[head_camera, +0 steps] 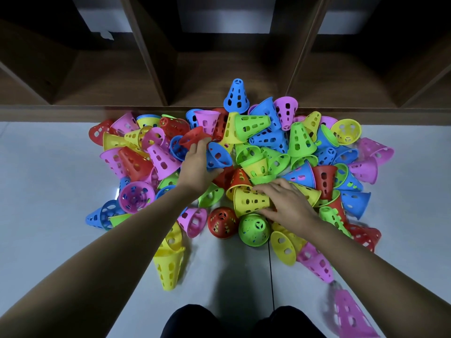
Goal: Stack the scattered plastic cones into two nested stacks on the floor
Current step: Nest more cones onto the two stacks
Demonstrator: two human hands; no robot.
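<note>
A big heap of perforated plastic cones in red, blue, green, yellow and pink covers the grey floor [61, 181]. My left hand [197, 167] reaches into the middle of the heap; its thumb and fingers close around a blue cone [218, 156] lying on its side, and its fingertips touch a red cone [194, 137]. My right hand [285, 203] grips a yellow cone [249, 201] lying on its side at the heap's near edge. A red cone [222, 223] and a green cone [253, 230] stand upright just in front. A short nested yellow stack [169, 259] lies at the near left.
A dark wooden shelf unit [219, 69] with open compartments stands behind the heap; a blue cone [236, 96] stands on its bottom ledge. A blurred pink cone [349, 313] lies at the near right. My dark-clad knees [244, 323] show at the bottom edge.
</note>
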